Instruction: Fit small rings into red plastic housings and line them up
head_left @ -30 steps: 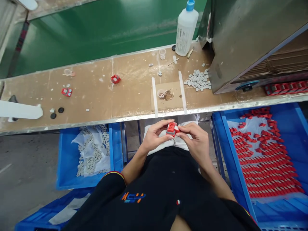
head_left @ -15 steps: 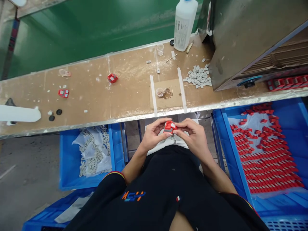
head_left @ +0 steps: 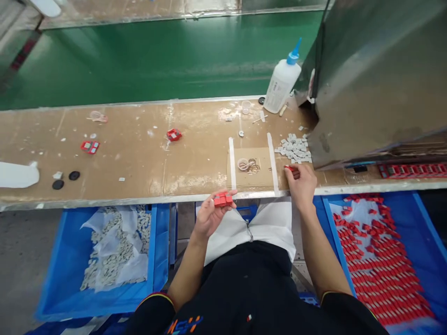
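My left hand [head_left: 208,216] holds a red plastic part [head_left: 222,199], shaped like a small toy vehicle body, just in front of the bench's near edge. The fingers and thumb are closed on its sides. At the bench's front edge, my right hand [head_left: 303,186] pinches a small red piece [head_left: 289,168], largely covered by the fingers. Just beyond that hand lies a pile of small grey-white rectangular pieces [head_left: 294,148]. Left of it, a taped cardboard patch [head_left: 249,181] carries a small clear cup [head_left: 243,164] next to wet-looking rings.
A white bottle with a blue nozzle [head_left: 282,86] stands at the back, beside a large metal box [head_left: 363,83]. Two red vehicle parts lie further left on the bench [head_left: 199,172]. Blue crates hold grey pieces [head_left: 117,251] at left and red pieces [head_left: 387,265] at right.
My hands have moved apart. The left keeps a red part, while the right has gone forward and right to the bench with a small red piece. The view has also shifted.
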{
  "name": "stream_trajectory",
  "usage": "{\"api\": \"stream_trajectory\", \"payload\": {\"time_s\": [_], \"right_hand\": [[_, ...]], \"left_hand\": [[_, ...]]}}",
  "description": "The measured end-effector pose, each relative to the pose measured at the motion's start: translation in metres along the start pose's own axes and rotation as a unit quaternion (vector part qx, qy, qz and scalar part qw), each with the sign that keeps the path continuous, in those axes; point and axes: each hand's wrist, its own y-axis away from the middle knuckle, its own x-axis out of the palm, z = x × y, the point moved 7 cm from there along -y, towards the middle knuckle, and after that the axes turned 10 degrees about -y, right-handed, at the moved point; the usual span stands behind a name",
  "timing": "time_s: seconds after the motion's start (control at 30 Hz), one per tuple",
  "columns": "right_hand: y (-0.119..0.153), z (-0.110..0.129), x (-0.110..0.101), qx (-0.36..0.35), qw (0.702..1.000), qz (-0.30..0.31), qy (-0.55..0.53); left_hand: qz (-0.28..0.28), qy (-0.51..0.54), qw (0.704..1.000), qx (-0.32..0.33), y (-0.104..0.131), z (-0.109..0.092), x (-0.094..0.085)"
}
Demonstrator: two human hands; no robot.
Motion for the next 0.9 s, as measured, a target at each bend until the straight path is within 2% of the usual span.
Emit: {"api": "stream_trajectory", "payload": {"time_s": [0.1, 0.23, 0.3, 0.4, 0.47, 0.6, 0.77, 0.9], "right_hand": [[-0.003, 0.004, 0.004, -0.018, 1.0, -0.003, 0.021], [0.005, 0.022, -0.007, -0.023, 0.998, -0.055, 0.009], [0.008, 0.036, 0.003, -0.019, 0.999, -0.013, -0.043], [0.011, 0.054, 0.04, -0.001, 0.98, 0.116, -0.16], [0.01, 0.059, 0.061, 0.007, 0.963, 0.156, -0.22], [0.001, 0.063, 0.084, -0.018, 0.951, 0.173, -0.255], [-0.004, 0.079, 0.091, -0.075, 0.95, 0.184, -0.242], [-0.002, 0.084, 0.095, -0.072, 0.942, 0.206, -0.255]], "left_hand": [[0.027, 0.002, 1.0, -0.009, -0.014, 0.002, 0.005], [0.043, -0.053, 0.998, 0.013, -0.034, -0.008, 0.004], [0.034, -0.083, 0.996, 0.015, -0.042, -0.013, 0.003], [0.033, -0.102, 0.994, 0.028, -0.051, -0.017, 0.005], [0.045, -0.106, 0.993, 0.037, -0.056, -0.016, 0.007], [0.044, -0.126, 0.99, 0.035, -0.063, -0.007, 0.008], [-0.001, -0.109, 0.994, 0.009, -0.061, -0.001, 0.0], [0.008, -0.104, 0.995, 0.002, -0.059, -0.002, -0.002]]}}
